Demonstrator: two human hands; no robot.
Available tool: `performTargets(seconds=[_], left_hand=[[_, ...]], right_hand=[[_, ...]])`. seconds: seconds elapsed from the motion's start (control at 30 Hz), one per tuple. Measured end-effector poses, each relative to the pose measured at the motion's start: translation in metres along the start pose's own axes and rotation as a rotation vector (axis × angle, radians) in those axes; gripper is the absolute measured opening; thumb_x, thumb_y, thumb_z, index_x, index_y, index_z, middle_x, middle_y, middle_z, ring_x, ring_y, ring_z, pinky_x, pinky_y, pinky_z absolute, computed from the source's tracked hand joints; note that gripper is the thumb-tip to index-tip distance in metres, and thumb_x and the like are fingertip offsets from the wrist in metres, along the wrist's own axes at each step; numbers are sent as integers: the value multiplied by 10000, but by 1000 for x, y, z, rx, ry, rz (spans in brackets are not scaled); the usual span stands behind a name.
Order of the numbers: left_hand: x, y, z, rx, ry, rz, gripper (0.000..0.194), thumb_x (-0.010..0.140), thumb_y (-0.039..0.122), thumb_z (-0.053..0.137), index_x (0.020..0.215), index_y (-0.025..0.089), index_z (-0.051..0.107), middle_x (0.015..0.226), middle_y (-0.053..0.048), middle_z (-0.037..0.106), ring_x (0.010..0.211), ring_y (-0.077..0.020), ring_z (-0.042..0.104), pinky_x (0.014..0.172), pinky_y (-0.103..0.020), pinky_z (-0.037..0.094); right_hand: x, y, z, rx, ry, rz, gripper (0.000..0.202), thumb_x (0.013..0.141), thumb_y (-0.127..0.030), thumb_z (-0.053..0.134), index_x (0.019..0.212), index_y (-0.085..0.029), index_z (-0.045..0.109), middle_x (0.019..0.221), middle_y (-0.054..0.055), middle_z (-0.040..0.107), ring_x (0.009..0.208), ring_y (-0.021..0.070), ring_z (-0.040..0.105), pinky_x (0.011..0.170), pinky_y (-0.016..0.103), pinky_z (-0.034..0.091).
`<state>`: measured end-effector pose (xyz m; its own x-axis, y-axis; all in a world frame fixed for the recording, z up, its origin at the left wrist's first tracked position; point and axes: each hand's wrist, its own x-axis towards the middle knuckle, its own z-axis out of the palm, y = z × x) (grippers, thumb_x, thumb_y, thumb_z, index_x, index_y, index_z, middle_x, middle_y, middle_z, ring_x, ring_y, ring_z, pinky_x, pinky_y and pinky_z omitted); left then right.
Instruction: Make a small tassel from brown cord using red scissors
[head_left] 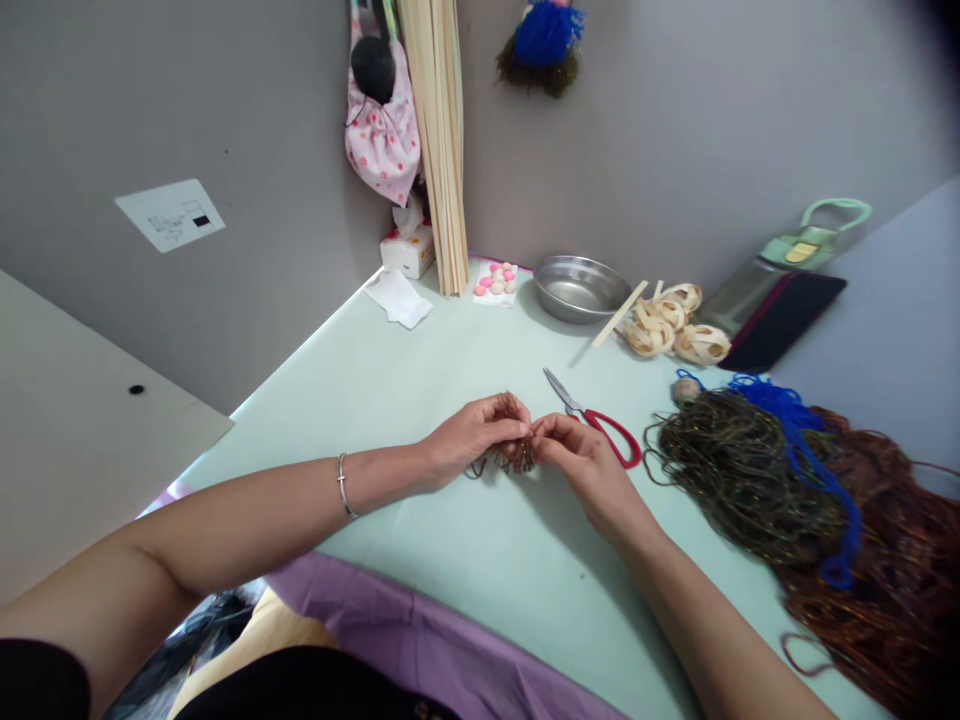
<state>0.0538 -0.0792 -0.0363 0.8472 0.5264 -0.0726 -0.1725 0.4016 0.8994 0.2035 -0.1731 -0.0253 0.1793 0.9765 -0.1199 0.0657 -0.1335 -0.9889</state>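
Both my hands meet over the middle of the pale green table. My left hand is closed on a small bundle of brown yarn, with loops and ends showing above and below the fingers. Thumb and fingers of my right hand pinch the same yarn from the right side, close to my left fingertips. Just behind my right hand lies a pair of scissors with red handles, its blades pointing to the back left. The yarn's exact shape between the fingers is too small to tell.
Dark green, blue and rust-brown yarn is heaped at the right. Along the back stand a metal bowl, woven strip balls, a bottle and phone, pink and cream pieces, a tissue box and long wooden strips.
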Motion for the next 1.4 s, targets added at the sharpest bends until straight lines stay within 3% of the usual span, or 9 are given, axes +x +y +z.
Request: performTargets(seconds=[0.2,0.33,0.5,0.63,0.93,1.03,1.23,1.3,1.4], left_hand=[[-1,2,1,-40,-65,41,165,834,304,648,849,179,541,877,-5,602,647,-63,508,655,-203,431],[-2,3,2,-3,-13,50,165,844,296,635,834,173,525,1011,-29,616,666,-54,518,674,-206,441],[0,1,2,71,79,4,187,820,306,664,855,177,534,724,34,526,614,-64,497,609,-196,415],[0,0,0,53,25,1,273,763,310,738,896,172,544,790,18,552,665,-75,539,635,-208,435],[1,3,2,-81,51,-157,170,755,232,693,812,166,547,667,38,534,575,-69,533,571,-191,429],[2,1,3,-55,80,-161,197,794,318,670,777,159,555,638,28,541,542,-71,521,542,-193,429],[2,2,2,-73,87,-211,467,862,621,514,730,173,530,610,24,518,494,-82,496,479,-201,419],[1,3,2,-76,70,-208,459,862,617,515,753,172,543,627,20,520,510,-87,501,480,-203,425],[1,3,2,-45,15,-176,337,786,474,694,822,163,567,692,11,556,582,-90,535,529,-199,445]], right_hand=[[0,0,3,62,-64,8,119,821,-264,626,913,-190,644,796,1,643,722,152,550,708,285,410],[1,-1,2,58,13,1,99,808,-277,652,782,-189,615,709,-24,578,652,122,487,644,259,367],[1,-2,0,35,95,-17,129,807,-298,674,777,-185,618,661,-33,534,626,109,444,610,245,338],[1,-3,0,23,88,-22,142,808,-304,678,771,-182,615,652,-32,527,618,106,435,602,243,332],[-6,-7,4,-132,36,-144,91,849,-264,628,800,-189,609,688,-20,540,636,122,458,594,257,348],[-7,-7,6,-170,-4,-164,89,861,-248,607,796,-188,603,703,-10,555,657,132,477,618,268,365],[-1,-4,3,-29,-1,-72,117,828,-271,648,767,-184,599,645,-29,530,595,113,445,579,250,334],[0,-3,2,56,25,-29,116,810,-269,672,766,-186,603,621,-42,509,573,102,423,574,242,325],[1,-2,0,140,45,8,137,814,-293,683,771,-189,606,595,-47,497,559,103,409,566,239,319]])
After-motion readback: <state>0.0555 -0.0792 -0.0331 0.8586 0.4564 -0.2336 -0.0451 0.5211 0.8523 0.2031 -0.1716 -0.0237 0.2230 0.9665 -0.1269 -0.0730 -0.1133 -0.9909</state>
